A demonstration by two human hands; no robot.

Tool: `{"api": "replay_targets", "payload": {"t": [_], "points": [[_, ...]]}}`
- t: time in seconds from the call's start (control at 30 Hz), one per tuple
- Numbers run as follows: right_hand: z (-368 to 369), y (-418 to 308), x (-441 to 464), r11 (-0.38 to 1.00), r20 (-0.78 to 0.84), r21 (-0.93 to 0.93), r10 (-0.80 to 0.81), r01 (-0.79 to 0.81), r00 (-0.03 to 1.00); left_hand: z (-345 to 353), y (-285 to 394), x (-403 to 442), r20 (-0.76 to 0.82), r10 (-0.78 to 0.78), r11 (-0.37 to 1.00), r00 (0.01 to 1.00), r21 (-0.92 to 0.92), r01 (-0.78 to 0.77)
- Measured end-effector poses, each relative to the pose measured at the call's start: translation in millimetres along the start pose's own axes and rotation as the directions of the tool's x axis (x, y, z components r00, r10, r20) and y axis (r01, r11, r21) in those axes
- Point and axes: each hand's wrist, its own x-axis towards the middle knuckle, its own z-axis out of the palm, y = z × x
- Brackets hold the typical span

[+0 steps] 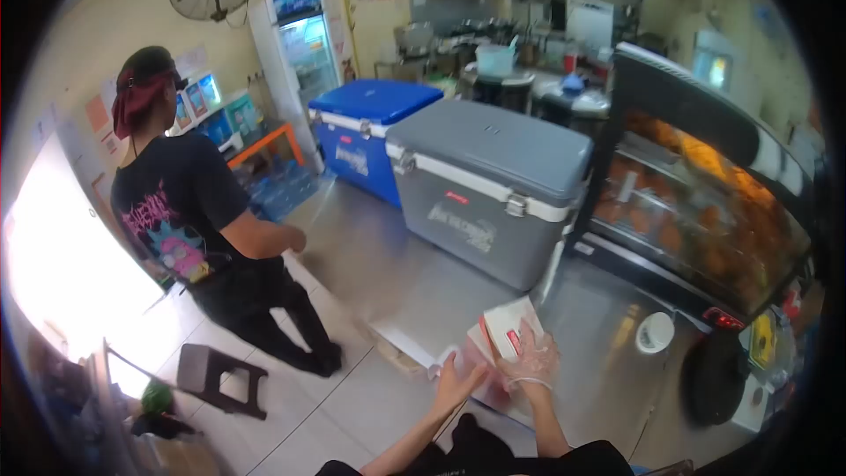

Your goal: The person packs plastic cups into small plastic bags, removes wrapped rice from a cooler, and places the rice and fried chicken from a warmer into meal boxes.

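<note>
A white box with red print (505,326) is at the front edge of the steel counter. My right hand (533,361), in a clear plastic glove, lies over the box's right side, fingers spread on it. My left hand (458,381) is bare and beside the lower left of the box, fingers apart, near a thin pinkish plastic bag (480,351) around the box's lower part. Whether the left fingers touch the bag is hard to tell.
Grey cooler (485,185) and blue cooler (370,137) stand on the steel counter (361,238). Right are a glass food warmer (679,203), a white tub (655,333) and a black pan (712,379). A co-worker (189,194) stands left, near a stool (220,375).
</note>
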Motion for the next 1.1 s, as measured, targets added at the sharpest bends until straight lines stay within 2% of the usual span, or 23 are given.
{"api": "replay_targets", "payload": {"t": [0.03, 0.1, 0.13, 0.17, 0.2, 0.27, 0.3, 0.33, 0.37, 0.4, 0.43, 0.47, 0.5, 0.53, 0.57, 0.6, 0.7, 0.83, 0.87, 0.9, 0.93, 1.0, 1.1], "points": [[21, -4, 1, 0.989, -0.196, 0.085, -0.099, 0.118, 0.976, -8, 9, 12, 0.003, -0.054, 0.998, 0.999, 0.016, 0.054], [-10, -78, 22, 0.910, -0.035, 0.353, -0.218, 0.216, 0.975, -58, 75, 53, 0.025, -0.182, 0.760, 0.983, -0.631, 0.156], [-16, -94, 38, 0.799, 0.000, 0.565, -0.250, 0.206, 0.968, -90, 102, 67, -0.036, -0.104, 0.902, 0.994, -0.425, 0.079], [-2, -88, 56, 0.818, -0.007, 0.546, -0.212, 0.181, 0.977, -123, 115, 87, -0.056, 0.024, 0.980, 0.998, -0.195, -0.035], [18, -74, 69, 0.588, 0.201, 0.809, -0.262, -0.009, 0.944, -143, 101, 101, 0.078, -0.203, 0.833, 0.976, -0.510, 0.214], [16, -54, 73, 0.309, 0.296, 0.926, -0.234, -0.217, 0.926, -177, 81, 132, 0.138, -0.114, 0.662, 0.984, -0.728, 0.179], [5, -60, 68, 0.303, 0.115, 0.952, -0.228, -0.042, 0.967, -181, 54, 148, 0.171, -0.119, 0.576, 0.978, -0.791, 0.208], [-6, -70, 59, 0.325, -0.063, 0.936, -0.229, 0.137, 0.971, -195, 47, 149, 0.543, -0.239, 0.226, 0.805, -0.775, 0.590], [-8, -80, 64, 0.375, -0.183, 0.894, -0.196, 0.246, 0.963, -188, 80, 156, 0.614, -0.077, 0.024, 0.786, -0.787, 0.617], [-10, -91, 68, 0.435, -0.300, 0.834, -0.159, 0.339, 0.941, -183, 76, 172, 0.650, -0.058, 0.049, 0.758, -0.756, 0.653], [-6, -99, 80, 0.022, 0.152, 0.987, 0.147, -0.157, 0.977, -176, 61, 191, 0.665, -0.095, 0.137, 0.741, -0.728, 0.671], [2, -102, 84, -0.512, 0.623, 0.715, 0.158, -0.476, 0.766, -169, 46, 208, 0.675, -0.131, 0.225, 0.726, -0.693, 0.685], [75, -90, 104, -0.078, 0.331, 0.944, 0.215, -0.322, 0.919, -152, 24, 250, 0.685, -0.191, 0.286, 0.703, -0.647, 0.707], [74, -96, 114, 0.774, 0.344, 0.520, 0.199, -0.362, 0.918, -140, 7, 276, 0.683, -0.234, 0.344, 0.692, -0.608, 0.716], [75, -102, 113, 0.964, 0.369, 0.085, 0.206, -0.254, 0.906, -130, -12, 293, 0.674, -0.270, 0.397, 0.688, -0.573, 0.717], [76, -107, 111, 0.930, 0.393, -0.361, 0.213, -0.063, 0.895, -122, -32, 308, 0.662, -0.299, 0.450, 0.688, -0.538, 0.713], [106, -97, 109, 0.976, 0.420, -0.214, 0.136, -0.048, 0.897, -115, -102, 328, 0.592, -0.400, 0.570, 0.700, -0.438, 0.696], [48, -108, 131, 0.991, 0.601, -0.040, 0.128, -0.131, 0.789, -137, -169, 306, 0.467, -0.425, 0.639, 0.776, -0.453, 0.622], [43, -113, 131, 0.990, 0.354, 0.030, 0.115, -0.135, 0.928, -164, -64, 279, 0.413, -0.421, 0.729, 0.807, -0.376, 0.572], [38, -123, 126, 0.985, 0.108, 0.117, 0.112, -0.125, 0.988, -166, -49, 257, 0.469, -0.303, 0.813, 0.830, -0.327, 0.481], [32, -142, 124, 0.982, 0.186, 0.156, 0.079, -0.109, 0.979, -167, -34, 235, 0.516, -0.179, 0.881, 0.837, -0.295, 0.370], [25, -173, 130, 0.916, 0.027, 0.401, 0.009, -0.019, 1.000, -159, 4, 210, 0.803, -0.182, 0.749, 0.567, -0.260, 0.609], [32, -151, 121, 0.885, 0.104, 0.426, -0.256, 0.189, 0.961, -171, 37, 218, 0.827, -0.279, 0.438, 0.488, -0.342, 0.831]]}}
